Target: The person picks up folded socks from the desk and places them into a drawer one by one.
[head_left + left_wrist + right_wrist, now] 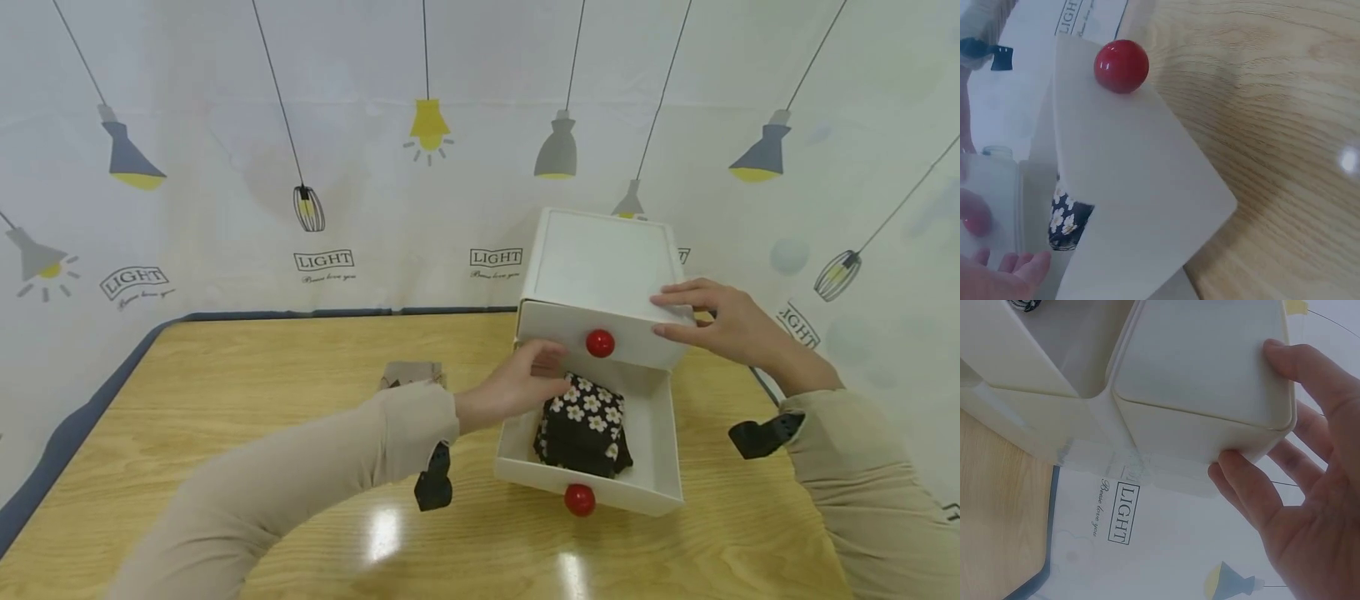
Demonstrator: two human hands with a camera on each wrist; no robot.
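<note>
We've got the black floral cloth (588,425) folded inside the lower drawer (651,417), which sits pulled out, so it's reachable from above. The left hand (517,383) is over the drawer's left side with loose, parted fingers and no cloth gripped; the thumb is right by the cloth's far corner, but we can't tell if it touches. We read the high, over-the-wall angle as a way of clearing the drawer's side.

The right hand (735,329) grips the upper right corner of the white drawer unit (600,258), thumb and fingers set across the corner. Probably steadying: we'd expect a light box like this to tip or slide with one drawer out. The upper drawer (547,323) is pushed in, its red knob (600,343) facing the person, likely for easy pulling. We also note a grey-brown cloth (412,372) on the table (262,375), partly hidden behind the left sleeve (300,467), well apart from the drawer.
</note>
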